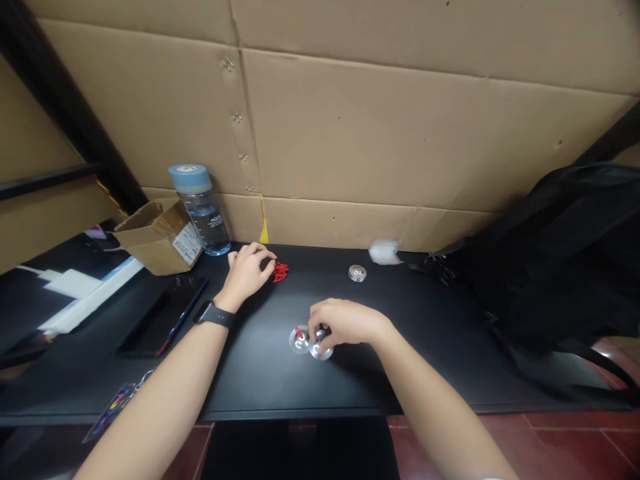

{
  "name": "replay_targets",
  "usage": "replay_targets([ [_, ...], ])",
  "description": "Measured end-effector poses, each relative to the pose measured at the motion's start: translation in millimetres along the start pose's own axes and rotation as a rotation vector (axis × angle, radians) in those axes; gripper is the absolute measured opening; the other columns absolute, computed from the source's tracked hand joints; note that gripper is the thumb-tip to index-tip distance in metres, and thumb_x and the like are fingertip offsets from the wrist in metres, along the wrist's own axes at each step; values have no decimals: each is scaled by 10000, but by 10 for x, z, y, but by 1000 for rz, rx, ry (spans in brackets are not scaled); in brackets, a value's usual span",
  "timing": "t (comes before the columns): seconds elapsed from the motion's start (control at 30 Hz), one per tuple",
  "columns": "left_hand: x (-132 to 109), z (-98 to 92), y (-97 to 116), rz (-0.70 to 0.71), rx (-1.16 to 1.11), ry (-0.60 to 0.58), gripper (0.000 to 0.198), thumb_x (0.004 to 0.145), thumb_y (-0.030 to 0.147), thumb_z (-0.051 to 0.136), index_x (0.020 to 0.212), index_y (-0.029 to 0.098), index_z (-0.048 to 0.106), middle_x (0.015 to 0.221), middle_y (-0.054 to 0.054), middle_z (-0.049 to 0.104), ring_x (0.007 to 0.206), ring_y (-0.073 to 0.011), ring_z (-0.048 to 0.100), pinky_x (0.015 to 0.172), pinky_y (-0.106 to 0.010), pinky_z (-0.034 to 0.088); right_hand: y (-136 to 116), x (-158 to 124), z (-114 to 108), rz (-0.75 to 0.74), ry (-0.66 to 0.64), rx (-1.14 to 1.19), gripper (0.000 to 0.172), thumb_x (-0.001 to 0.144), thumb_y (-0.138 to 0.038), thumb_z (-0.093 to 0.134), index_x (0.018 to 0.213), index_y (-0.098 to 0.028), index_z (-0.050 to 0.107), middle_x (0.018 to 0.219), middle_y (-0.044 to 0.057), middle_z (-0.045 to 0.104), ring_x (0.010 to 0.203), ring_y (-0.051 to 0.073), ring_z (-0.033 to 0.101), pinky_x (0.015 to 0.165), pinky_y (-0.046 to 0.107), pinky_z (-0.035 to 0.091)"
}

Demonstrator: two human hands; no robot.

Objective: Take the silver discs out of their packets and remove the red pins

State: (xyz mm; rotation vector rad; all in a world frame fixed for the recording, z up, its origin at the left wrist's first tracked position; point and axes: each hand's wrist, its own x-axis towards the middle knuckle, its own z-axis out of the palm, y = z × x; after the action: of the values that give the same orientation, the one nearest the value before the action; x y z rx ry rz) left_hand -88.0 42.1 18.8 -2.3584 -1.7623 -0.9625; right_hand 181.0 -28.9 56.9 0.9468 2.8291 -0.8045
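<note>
My right hand [345,321] bends down over a shiny silver metal disc [321,353], its thumb and fingers closed on the middle of it. Close by on the left, a second silver disc [300,343] lies flat, with a small red piece [299,331] at its centre. Farther forward, my left hand [247,270] rests with curled fingers, thumb and forefinger together at the edge of a small bundle of red string [281,272]. Its fingertips partly cover the string. A third round silver piece [357,273] sits apart toward the back of the black table [260,373].
Left of my hands are a phone [165,317], an open cardboard box [155,240], a blue-lidded bottle [203,213] and a white power strip [93,297]. Crumpled clear plastic [385,252] lies at the back. A black bag [560,260] occupies the right. Cardboard [400,133] walls the rear.
</note>
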Motion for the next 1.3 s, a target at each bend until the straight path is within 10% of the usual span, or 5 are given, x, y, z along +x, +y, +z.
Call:
replay_targets([
  [0.2,-1,-55,155,-22,-105,38,178,941,320,581,983,278,748,1103,-36,692,1100,-252,618,946,-432,348,65,-30,-25,106,36,14,511,560,-319,966,1015,-272,739,918,-29,720,830,173,616,617,230,347],
  [0.43,-5,-80,252,27,-181,22,181,941,311,582,936,258,755,1079,-43,706,1085,-246,634,980,-425,419,333,-24,-90,-35,143,246,226,712,-200,860,922,-216,776,781,-23,721,700,135,639,661,222,439],
  [0.7,-128,-13,583,388,-443,-390,193,936,324,641,1095,300,748,1107,-45,707,1055,-225,645,971,-377,482,588,-111,-221,-81,402,638,264,792,-362,804,993,-199,752,1024,53,745,933,207,711,858,328,566],
  [1.0,-299,257,807,464,-325,-422,138,907,399,728,1024,331,752,1026,-20,720,1039,-236,616,866,-354,395,1199,-262,-260,322,819,376,315,756,-233,772,1067,-190,746,1053,69,766,736,168,685,762,322,552],
  [1.3,-255,180,778,450,-309,-405,123,977,310,626,1048,297,727,938,-14,748,963,-210,651,904,-378,405,1569,-312,-176,477,810,177,262,810,-401,750,942,-180,794,764,51,742,705,206,645,699,322,473],
])
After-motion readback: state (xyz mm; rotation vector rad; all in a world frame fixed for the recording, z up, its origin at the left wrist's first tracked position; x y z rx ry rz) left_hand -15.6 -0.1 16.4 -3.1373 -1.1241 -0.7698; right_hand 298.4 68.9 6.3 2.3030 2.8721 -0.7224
